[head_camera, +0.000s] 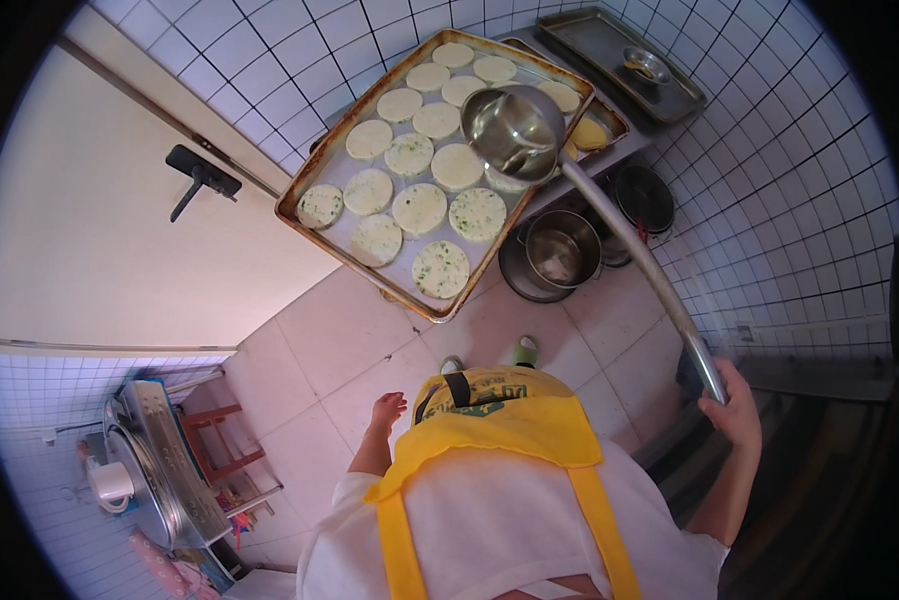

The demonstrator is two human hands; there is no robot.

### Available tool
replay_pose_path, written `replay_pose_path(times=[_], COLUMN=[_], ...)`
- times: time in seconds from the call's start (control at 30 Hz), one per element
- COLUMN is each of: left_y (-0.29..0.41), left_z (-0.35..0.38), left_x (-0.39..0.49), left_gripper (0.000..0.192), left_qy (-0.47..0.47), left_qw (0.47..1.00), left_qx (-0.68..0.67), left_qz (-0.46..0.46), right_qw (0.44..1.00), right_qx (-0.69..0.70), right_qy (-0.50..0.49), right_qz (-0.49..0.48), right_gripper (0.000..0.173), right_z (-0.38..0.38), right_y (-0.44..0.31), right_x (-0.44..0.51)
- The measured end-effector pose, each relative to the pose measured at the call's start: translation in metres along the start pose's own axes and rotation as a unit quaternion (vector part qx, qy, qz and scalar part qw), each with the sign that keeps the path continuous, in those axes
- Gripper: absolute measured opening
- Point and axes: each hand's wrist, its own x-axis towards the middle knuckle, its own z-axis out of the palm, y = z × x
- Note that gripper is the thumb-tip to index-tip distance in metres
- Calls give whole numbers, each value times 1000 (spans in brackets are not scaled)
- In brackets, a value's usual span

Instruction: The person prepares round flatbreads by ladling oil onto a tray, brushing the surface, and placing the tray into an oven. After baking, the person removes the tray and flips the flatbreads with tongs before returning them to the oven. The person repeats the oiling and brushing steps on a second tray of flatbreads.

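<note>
My right hand [736, 405] grips the end of a long curved metal handle. At its far end is a large metal ladle [607, 202], whose bowl hangs over the right side of a baking tray [329, 161]. Shine inside the bowl leaves it unclear whether it holds liquid. Rows of round, flat, pale dough cakes [457, 166] lie on the tray, and several show green flecks. Part of the rows is hidden behind the ladle bowl. My left hand [389, 407] hangs by my side with loosely bent fingers, holding nothing.
Below the tray's right edge, a metal pot [562, 244] stands low, near a dark pot [644, 196]. Another tray [599, 45] holds a small metal bowl [647, 65]. A door with a black handle [202, 172] is at left. Behind left stands a reddish stool [217, 442].
</note>
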Motion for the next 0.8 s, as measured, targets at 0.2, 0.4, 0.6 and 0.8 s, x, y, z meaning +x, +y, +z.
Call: replay_pose_path(times=[0.2, 0.4, 0.6, 0.8], left_y=[23, 27, 15, 10], left_z=[6, 9, 6, 4], left_x=[-5, -3, 3, 8], left_gripper=[26, 26, 27, 25], left_qy=[14, 1, -4, 0], left_qw=[999, 999, 999, 1000], left_qx=[37, 43, 39, 21], left_qz=[15, 12, 0, 1], right_qw=[996, 993, 995, 999], right_qx=[-43, -26, -26, -31], right_qy=[-68, -117, -93, -2], right_qz=[-26, 13, 5, -43], right_gripper=[51, 53, 51, 49], right_z=[-5, -5, -8, -11], right_y=[7, 6, 3, 2], right_x=[-33, -46, -44, -27])
